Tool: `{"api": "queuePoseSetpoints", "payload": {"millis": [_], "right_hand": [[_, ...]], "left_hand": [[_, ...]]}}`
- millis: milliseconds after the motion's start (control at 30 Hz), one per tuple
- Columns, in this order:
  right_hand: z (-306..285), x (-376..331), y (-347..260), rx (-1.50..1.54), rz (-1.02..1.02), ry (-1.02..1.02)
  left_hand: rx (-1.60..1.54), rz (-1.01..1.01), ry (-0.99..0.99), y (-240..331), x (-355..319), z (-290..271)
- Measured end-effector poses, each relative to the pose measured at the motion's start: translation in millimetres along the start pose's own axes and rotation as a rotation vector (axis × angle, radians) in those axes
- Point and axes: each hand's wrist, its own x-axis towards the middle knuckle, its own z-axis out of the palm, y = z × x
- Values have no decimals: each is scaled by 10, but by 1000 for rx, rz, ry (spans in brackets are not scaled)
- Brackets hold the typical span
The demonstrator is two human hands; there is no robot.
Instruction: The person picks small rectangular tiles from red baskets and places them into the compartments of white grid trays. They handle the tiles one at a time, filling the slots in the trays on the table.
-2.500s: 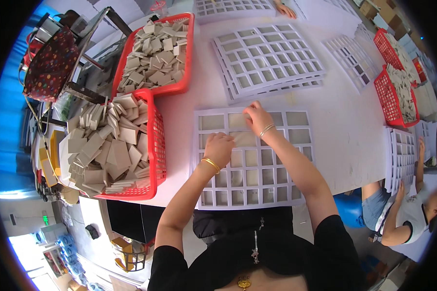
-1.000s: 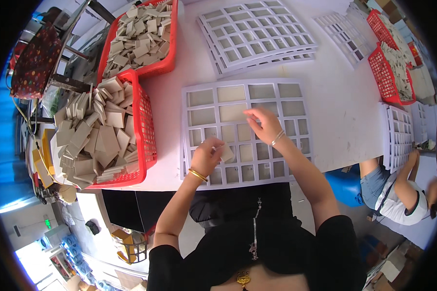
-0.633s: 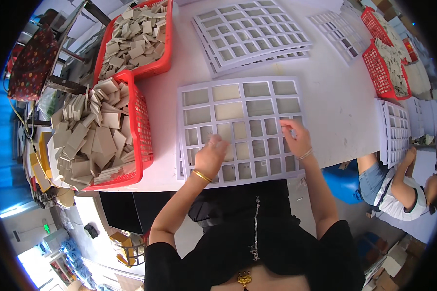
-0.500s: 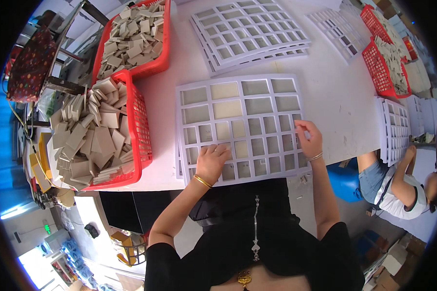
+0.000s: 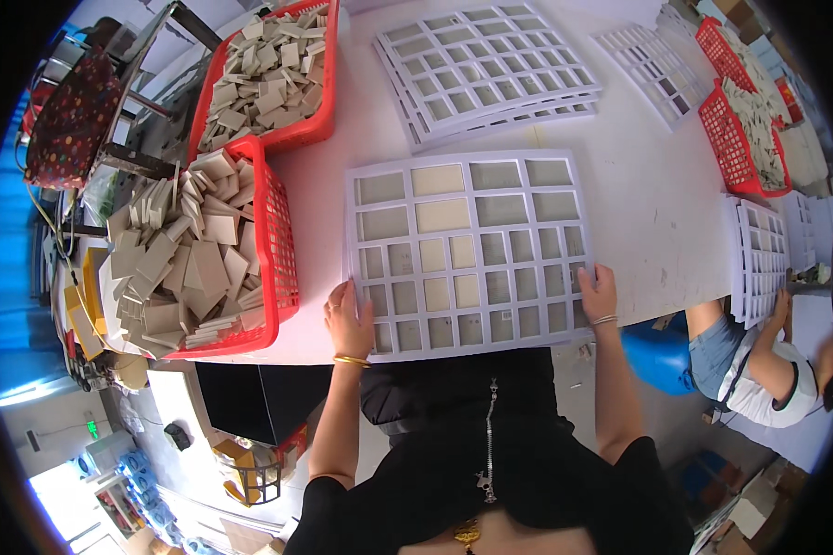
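A white grid panel [image 5: 467, 265] with rectangular compartments lies in front of me on the table, stacked on at least one more panel. My left hand [image 5: 347, 319] grips its left edge near the lower corner, thumb on the rim. On the opposite side, my right hand [image 5: 599, 294] holds the right edge at about the same height. Cream rectangular pieces [image 5: 438, 179] fill two large compartments in the second column; smaller cream pieces [image 5: 435, 253] sit in several cells below them. The other compartments look grey.
Red baskets [image 5: 273, 250] heaped with loose beige pieces [image 5: 194, 264] stand at left. Farther back lies a stack of grid panels [image 5: 486, 69]. More red baskets [image 5: 727, 129] and upright panels [image 5: 759, 254] are at right, near another person [image 5: 759, 370]. The table's front edge is close to me.
My left hand has left the middle of the panel and gone to its left edge. My right hand has slid lower along the right edge. The view has shifted slightly.
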Motion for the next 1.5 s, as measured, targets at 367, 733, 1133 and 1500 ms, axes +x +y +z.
{"api": "queuePoseSetpoints", "payload": {"millis": [367, 733, 1133, 1500], "right_hand": [[-172, -220, -290, 436, 21, 348], [-2689, 573, 1953, -273, 94, 629], [-2009, 1085, 474, -191, -280, 537], [1336, 3, -4101, 263, -1280, -309]], "left_hand": [[-620, -168, 64, 302, 14, -170], [-1030, 202, -523, 2082, 160, 664], [-834, 319, 121, 1401, 475, -475], [571, -365, 274, -1336, 963, -2097]]}}
